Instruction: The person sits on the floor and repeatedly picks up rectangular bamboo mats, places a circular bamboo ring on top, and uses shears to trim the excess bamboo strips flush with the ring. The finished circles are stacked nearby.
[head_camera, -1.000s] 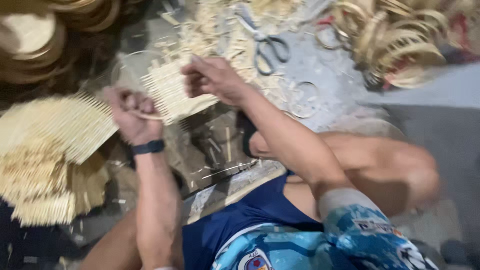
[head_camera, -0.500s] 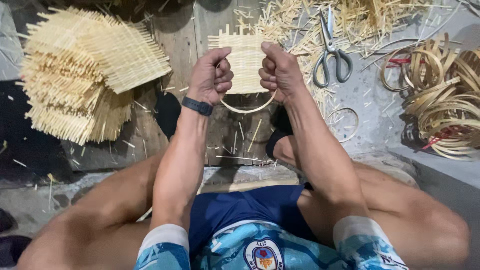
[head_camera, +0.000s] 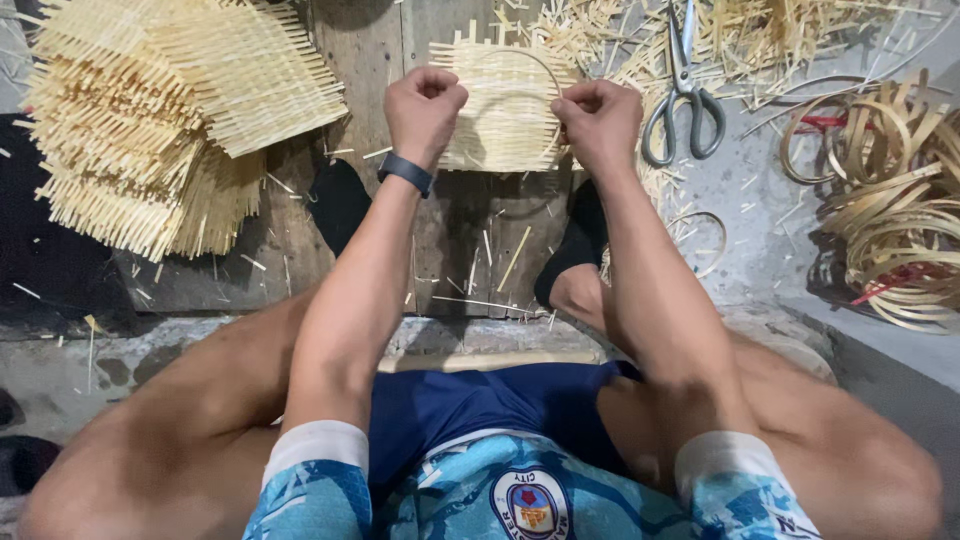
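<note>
- Head view: left hand (head_camera: 425, 108) and right hand (head_camera: 598, 120) both fisted tight on the side edges of one woven bamboo mat (head_camera: 505, 108), held over the wooden board (head_camera: 455, 235) on the floor.
- Mat looks fully woven, strip ends still ragged; a thin hoop seems to sit against it, fit unclear.
- Done: stack of woven mats (head_camera: 170, 115) at left.
- Left, by my read: scissors (head_camera: 684, 95) untouched, coiled bamboo hoops (head_camera: 885, 215) at right unused.

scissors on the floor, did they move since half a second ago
No. The scissors lie in the same spot among the bamboo scraps, beside the coiled strips; only the camera shifted.
</note>
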